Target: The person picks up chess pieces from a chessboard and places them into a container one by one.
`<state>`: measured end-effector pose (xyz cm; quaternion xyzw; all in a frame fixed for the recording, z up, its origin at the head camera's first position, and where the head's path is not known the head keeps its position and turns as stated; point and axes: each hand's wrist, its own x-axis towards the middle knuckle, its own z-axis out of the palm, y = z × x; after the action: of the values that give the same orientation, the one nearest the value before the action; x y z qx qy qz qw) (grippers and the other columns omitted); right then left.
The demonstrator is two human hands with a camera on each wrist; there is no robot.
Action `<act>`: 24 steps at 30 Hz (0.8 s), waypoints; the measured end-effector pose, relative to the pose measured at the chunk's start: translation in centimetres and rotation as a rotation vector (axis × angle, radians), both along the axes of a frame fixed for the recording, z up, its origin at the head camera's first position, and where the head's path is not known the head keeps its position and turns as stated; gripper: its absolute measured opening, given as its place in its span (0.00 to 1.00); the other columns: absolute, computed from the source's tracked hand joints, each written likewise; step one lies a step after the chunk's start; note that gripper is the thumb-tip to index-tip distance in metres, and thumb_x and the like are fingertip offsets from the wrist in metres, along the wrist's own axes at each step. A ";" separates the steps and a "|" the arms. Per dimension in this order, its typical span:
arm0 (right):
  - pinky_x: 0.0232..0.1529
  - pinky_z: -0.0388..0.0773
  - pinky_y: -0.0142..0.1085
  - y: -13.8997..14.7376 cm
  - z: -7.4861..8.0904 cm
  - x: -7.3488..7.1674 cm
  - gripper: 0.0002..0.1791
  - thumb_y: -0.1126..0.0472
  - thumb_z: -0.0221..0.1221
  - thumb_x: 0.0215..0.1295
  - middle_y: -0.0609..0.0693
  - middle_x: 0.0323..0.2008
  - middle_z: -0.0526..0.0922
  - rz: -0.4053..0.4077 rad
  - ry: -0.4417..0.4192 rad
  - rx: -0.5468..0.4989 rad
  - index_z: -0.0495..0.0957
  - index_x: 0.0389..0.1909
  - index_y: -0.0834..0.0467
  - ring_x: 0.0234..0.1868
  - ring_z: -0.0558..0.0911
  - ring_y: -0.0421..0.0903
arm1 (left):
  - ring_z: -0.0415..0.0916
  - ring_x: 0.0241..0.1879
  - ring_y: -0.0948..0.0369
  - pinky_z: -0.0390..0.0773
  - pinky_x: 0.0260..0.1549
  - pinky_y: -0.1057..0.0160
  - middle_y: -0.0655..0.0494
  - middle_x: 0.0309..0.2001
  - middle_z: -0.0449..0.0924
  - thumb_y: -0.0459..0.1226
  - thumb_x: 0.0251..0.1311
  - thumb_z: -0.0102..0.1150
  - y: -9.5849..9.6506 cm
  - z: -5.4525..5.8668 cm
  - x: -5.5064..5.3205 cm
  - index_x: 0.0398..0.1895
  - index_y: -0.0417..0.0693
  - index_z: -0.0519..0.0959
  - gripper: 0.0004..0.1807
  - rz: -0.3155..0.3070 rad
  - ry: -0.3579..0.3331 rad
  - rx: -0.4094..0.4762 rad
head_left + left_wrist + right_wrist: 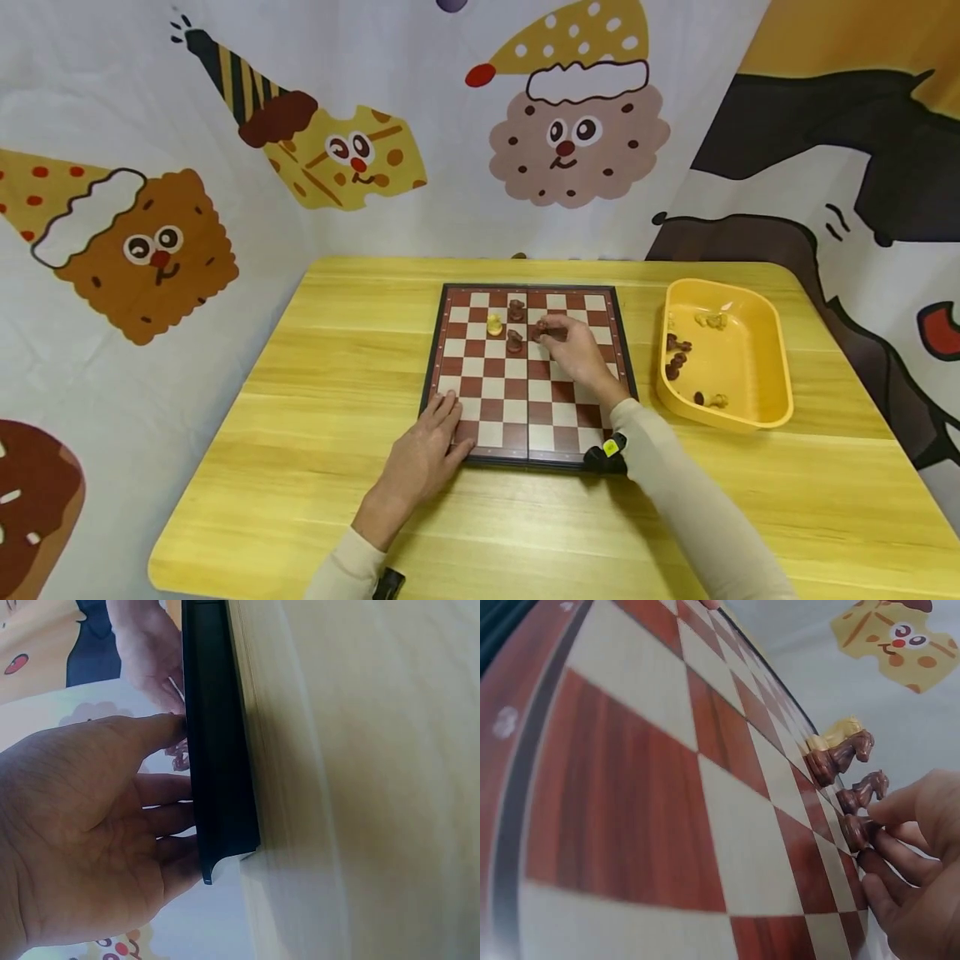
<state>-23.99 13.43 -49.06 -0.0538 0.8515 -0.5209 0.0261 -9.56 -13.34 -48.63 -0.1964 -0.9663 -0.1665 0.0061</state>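
A brown and cream chessboard [491,410] lies on the table. My left hand [426,450] rests on its near left corner, fingers extended; in the left wrist view, the left hand [97,817] touches the board's dark edge [217,750]. Toward the far side, my right hand [579,354] pinches a brown chess piece [540,331], whose top the fingers partly cover. The right wrist view shows that piece's base [855,834] at the board surface. To its left stand two brown knights, one farther back [517,310] and one nearer [514,341], plus a yellow knight [494,325].
Right of the board sits a yellow plastic tray [776,367] holding several brown and yellow chess pieces, lying on their sides. The wood-grain table [300,417] extends around both. A white cloth with cartoon prints [450,225] hangs behind the table.
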 end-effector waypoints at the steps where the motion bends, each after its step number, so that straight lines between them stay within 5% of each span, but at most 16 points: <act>1: 0.54 0.79 0.47 -0.1 -0.1 -0.1 0.21 0.67 0.61 0.72 0.61 0.56 0.80 -0.005 0.008 -0.016 0.76 0.63 0.68 0.57 0.79 0.56 | 0.59 0.73 0.43 0.66 0.67 0.47 0.38 0.73 0.64 0.47 0.73 0.59 0.0 0.0 0.0 0.69 0.32 0.71 0.32 0.002 0.000 -0.003; 11: 0.52 0.80 0.45 -0.4 -0.6 -0.6 0.15 0.71 0.66 0.66 0.60 0.47 0.84 -0.086 0.084 -0.132 0.80 0.52 0.68 0.49 0.82 0.55 | 0.60 0.72 0.42 0.67 0.67 0.47 0.37 0.72 0.65 0.45 0.72 0.60 0.2 0.3 0.0 0.68 0.30 0.72 0.31 -0.007 0.013 0.011; 24: 0.54 0.80 0.50 -0.6 -1.3 -0.7 0.14 0.69 0.69 0.64 0.57 0.46 0.87 -0.074 0.177 -0.040 0.83 0.50 0.65 0.50 0.84 0.54 | 0.58 0.73 0.42 0.64 0.68 0.47 0.37 0.72 0.65 0.46 0.73 0.59 0.1 0.1 0.2 0.69 0.30 0.71 0.32 0.001 0.003 0.025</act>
<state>-24.64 12.87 -50.37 -0.0688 0.8413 -0.5316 -0.0694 -9.37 -13.25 -48.50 -0.1959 -0.9642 -0.1785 0.0100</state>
